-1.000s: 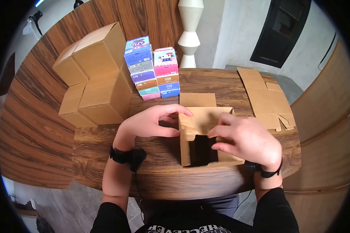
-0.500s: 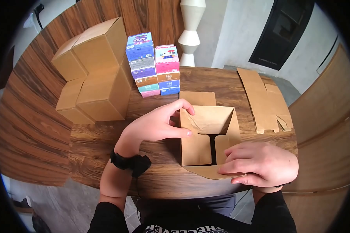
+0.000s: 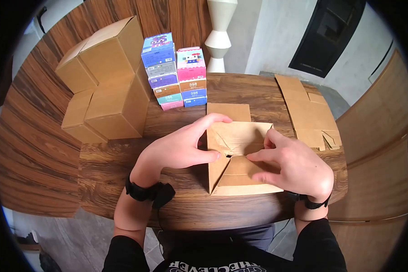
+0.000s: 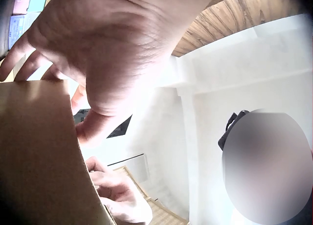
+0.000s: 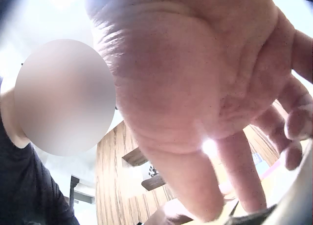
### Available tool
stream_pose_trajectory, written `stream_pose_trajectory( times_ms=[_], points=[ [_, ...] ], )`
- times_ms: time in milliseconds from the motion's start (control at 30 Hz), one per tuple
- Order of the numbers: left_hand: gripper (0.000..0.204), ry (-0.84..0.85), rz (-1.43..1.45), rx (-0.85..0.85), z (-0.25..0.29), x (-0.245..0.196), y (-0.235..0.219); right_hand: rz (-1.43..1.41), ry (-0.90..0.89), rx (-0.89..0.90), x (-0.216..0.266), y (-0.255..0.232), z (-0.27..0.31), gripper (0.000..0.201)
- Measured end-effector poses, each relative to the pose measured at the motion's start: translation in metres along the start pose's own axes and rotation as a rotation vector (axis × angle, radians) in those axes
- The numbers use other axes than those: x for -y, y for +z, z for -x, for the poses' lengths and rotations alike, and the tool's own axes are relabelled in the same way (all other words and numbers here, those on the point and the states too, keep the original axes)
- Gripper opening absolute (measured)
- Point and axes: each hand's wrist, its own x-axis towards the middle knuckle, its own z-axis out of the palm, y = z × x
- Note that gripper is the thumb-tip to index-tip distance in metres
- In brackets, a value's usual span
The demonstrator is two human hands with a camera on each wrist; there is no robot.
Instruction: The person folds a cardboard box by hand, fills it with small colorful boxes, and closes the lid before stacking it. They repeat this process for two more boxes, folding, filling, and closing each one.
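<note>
An open-topped cardboard box stands in front of me, its flaps folded inward over the bottom. My left hand holds the box's left side near the far corner, the thumb reaching over the rim and the fingers along the far edge. In the left wrist view the thumb of the left hand hooks past the cardboard wall. My right hand reaches into the box, its fingertips pressing on the near flap. A small dark gap shows where the flaps meet. The right wrist view shows the right hand's palm with the fingers pointing down.
Several brown cartons are stacked at the left. Two stacks of small colourful boxes stand behind the cardboard box. A flattened cardboard sheet lies at the right of the wooden table. A white column rises behind.
The right hand went to the near flap, then folded it inward and down into the box. The bottom opening shrank to a small gap. The left hand stayed at the left side.
</note>
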Motion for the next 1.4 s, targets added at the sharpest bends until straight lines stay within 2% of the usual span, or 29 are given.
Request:
stream_pose_trajectory(
  times_ms=[133, 200, 300, 400, 433, 533, 633, 700, 733, 800, 833, 900, 933, 967, 1000, 1033, 1100, 1133, 1167, 1233, 1267, 1333, 1367, 1400],
  points=[
    [0.071, 0.023, -0.016, 0.0, 0.0, 0.001, 0.001, -0.021, -0.047, 0.04, 0.0, -0.005, 0.002, 0.062],
    [0.078, 0.055, -0.066, 0.001, 0.0, 0.006, 0.0, -0.012, -0.043, 0.083, -0.001, -0.006, 0.003, 0.073],
    [0.098, 0.029, -0.127, 0.032, 0.004, 0.004, -0.003, 0.026, 0.101, -0.024, 0.008, -0.002, 0.004, 0.086],
    [0.126, 0.049, -0.14, 0.062, 0.009, 0.012, -0.009, 0.094, 0.139, -0.115, 0.011, 0.0, 0.007, 0.091],
    [0.136, 0.07, -0.137, 0.069, 0.009, 0.015, -0.01, 0.087, 0.101, -0.08, 0.01, -0.002, 0.008, 0.09],
    [0.152, 0.158, -0.271, 0.151, 0.011, 0.002, -0.013, 0.063, 0.012, -0.003, 0.007, -0.007, 0.011, 0.088],
    [0.158, 0.126, -0.356, 0.198, 0.01, 0.002, -0.011, 0.051, -0.011, 0.016, 0.012, -0.01, 0.013, 0.086],
    [0.154, 0.148, -0.341, 0.14, 0.009, -0.006, -0.01, 0.064, 0.0, 0.015, 0.011, -0.014, 0.012, 0.086],
    [0.152, 0.16, -0.333, 0.11, 0.01, -0.009, -0.011, 0.05, -0.052, -0.059, 0.008, -0.018, 0.013, 0.086],
    [0.143, 0.256, -0.139, -0.002, 0.008, -0.005, -0.012, 0.021, -0.155, -0.205, -0.007, -0.03, 0.02, 0.087],
    [0.139, 0.303, -0.041, -0.057, 0.007, -0.002, -0.013, -0.098, -0.178, -0.323, -0.015, -0.033, 0.021, 0.077],
    [0.116, 0.358, 0.094, -0.176, 0.002, 0.004, -0.012, -0.305, -0.142, -0.501, -0.026, -0.039, 0.018, 0.063],
    [0.11, 0.343, 0.2, -0.226, -0.001, 0.005, -0.01, -0.444, -0.125, -0.643, -0.029, -0.033, 0.013, 0.05],
    [0.104, 0.327, 0.305, -0.276, -0.003, 0.004, -0.008, -0.504, -0.038, -0.7, -0.029, -0.032, 0.009, 0.039],
    [0.086, 0.371, 0.28, -0.289, -0.002, 0.002, -0.006, -0.569, 0.046, -0.76, -0.029, -0.031, 0.005, 0.031],
    [0.082, 0.347, 0.27, -0.293, -0.003, 0.003, -0.006, -0.552, 0.037, -0.814, -0.041, -0.03, -0.006, 0.03],
    [0.07, 0.262, 0.264, -0.295, -0.005, 0.004, -0.005, -0.647, 0.155, -0.629, -0.065, -0.027, -0.014, 0.034],
    [0.062, 0.202, 0.269, -0.292, -0.005, 0.003, -0.004, -0.582, 0.2, -0.604, -0.07, -0.022, -0.02, 0.037],
    [0.059, 0.074, 0.293, -0.275, -0.005, 0.001, -0.005, -0.547, 0.205, -0.473, -0.085, -0.02, -0.025, 0.04],
    [0.052, -0.186, 0.34, -0.242, -0.005, 0.0, -0.007, -0.621, 0.449, -0.244, -0.089, -0.017, -0.037, 0.044],
    [0.044, -0.219, 0.298, -0.273, -0.007, 0.007, -0.007, -0.588, 0.312, -0.185, -0.106, -0.006, -0.042, 0.045],
    [0.04, -0.173, 0.304, -0.256, -0.015, 0.045, -0.016, -0.518, 0.039, -0.069, -0.171, 0.038, -0.054, 0.049],
    [0.04, -0.151, 0.309, -0.249, -0.018, 0.06, -0.019, -0.469, -0.016, -0.007, -0.191, 0.058, -0.064, 0.052],
    [0.039, -0.267, 0.338, -0.272, -0.022, 0.066, -0.021, -0.422, -0.073, 0.052, -0.211, 0.078, -0.074, 0.054]
  ],
)
